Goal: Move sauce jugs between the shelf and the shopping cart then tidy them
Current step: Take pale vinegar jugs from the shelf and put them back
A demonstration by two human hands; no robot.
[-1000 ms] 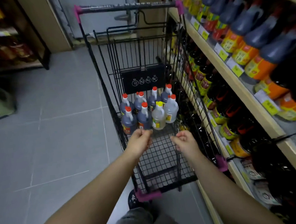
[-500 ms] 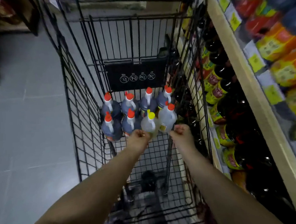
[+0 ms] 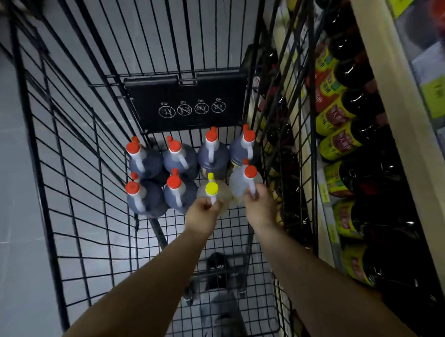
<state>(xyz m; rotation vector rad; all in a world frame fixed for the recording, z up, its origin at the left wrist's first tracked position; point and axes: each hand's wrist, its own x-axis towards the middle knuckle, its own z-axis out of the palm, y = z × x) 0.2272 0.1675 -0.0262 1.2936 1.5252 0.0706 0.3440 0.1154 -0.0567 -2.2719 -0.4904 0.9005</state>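
Two forearms come in from the bottom edge of the frame: the left forearm [image 3: 136, 300] from the lower left, the right forearm [image 3: 329, 287] from the lower right. Each is bare from the frame edge to the wrist and narrows toward it. The left hand [image 3: 202, 214] and the right hand [image 3: 261, 205], just below the middle of the frame, are bare as well; motion blur hides finer detail on the fingers. At the lower centre shows a trouser leg [image 3: 221, 323] of grey, softly creased cloth. Just above it is a dark shoe [image 3: 218, 270], black or nearly so, with a small pale mark on its upper.
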